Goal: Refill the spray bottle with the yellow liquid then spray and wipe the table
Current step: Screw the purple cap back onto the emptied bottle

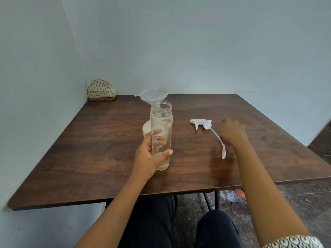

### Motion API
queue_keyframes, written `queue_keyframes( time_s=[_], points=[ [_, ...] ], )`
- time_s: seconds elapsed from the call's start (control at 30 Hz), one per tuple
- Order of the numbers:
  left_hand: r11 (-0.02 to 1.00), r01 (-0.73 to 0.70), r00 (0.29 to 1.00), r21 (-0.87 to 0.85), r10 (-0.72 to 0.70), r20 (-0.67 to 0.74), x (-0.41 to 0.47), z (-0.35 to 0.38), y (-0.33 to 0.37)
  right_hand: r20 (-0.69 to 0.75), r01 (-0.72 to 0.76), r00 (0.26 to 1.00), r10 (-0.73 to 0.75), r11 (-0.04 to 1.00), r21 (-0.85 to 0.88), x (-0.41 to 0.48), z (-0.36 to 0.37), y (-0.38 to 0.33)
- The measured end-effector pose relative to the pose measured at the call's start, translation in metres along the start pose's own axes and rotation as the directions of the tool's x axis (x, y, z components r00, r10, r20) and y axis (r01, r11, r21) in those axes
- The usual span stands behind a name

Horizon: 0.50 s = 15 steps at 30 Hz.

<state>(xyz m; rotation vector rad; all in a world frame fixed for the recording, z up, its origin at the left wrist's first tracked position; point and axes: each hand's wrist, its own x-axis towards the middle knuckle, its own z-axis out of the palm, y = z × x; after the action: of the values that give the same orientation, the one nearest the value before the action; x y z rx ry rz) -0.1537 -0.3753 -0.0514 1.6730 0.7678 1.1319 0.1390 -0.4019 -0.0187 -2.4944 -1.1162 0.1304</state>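
A tall clear bottle with an open threaded mouth stands on the brown wooden table, with only a thin layer of yellowish liquid at its bottom. My left hand grips its lower half. Behind it stands a white bottle holding yellow liquid, a white funnel resting in its neck. The white spray trigger head lies on the table to the right, its dip tube trailing toward me. My right hand hovers just right of the trigger head, fingers loosely spread, holding nothing.
A gold wire napkin holder stands at the table's back left corner against the wall. The table's front edge is near my lap. A dark tiled floor and metal table legs show on the right.
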Motion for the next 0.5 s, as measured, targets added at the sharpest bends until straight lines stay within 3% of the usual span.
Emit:
queue_keyframes(
  time_s=[0.07,0.2,0.33,0.43,0.5],
  points=[
    [1.0,0.001,1.0,0.012,-0.001,0.006,-0.001,0.0,0.0,0.125,-0.023,0.992,0.033,0.997,-0.077,0.009,0.015,0.014],
    [1.0,0.01,1.0,0.019,-0.01,0.016,-0.002,0.0,-0.001,-0.001,-0.009,1.0,0.009,0.999,-0.052,0.007,0.021,0.02],
    [1.0,0.014,1.0,0.021,-0.014,0.019,-0.002,-0.001,-0.003,-0.036,0.038,0.999,-0.038,0.999,0.001,0.003,0.004,0.017],
    [1.0,0.018,1.0,0.011,-0.018,0.022,-0.001,0.0,-0.004,-0.079,0.169,0.985,-0.155,0.956,0.24,-0.016,-0.032,-0.01],
    [1.0,0.022,1.0,0.005,-0.022,0.022,-0.002,0.0,-0.004,-0.076,0.271,0.959,-0.274,0.794,0.544,-0.041,-0.061,-0.041]
  ],
)
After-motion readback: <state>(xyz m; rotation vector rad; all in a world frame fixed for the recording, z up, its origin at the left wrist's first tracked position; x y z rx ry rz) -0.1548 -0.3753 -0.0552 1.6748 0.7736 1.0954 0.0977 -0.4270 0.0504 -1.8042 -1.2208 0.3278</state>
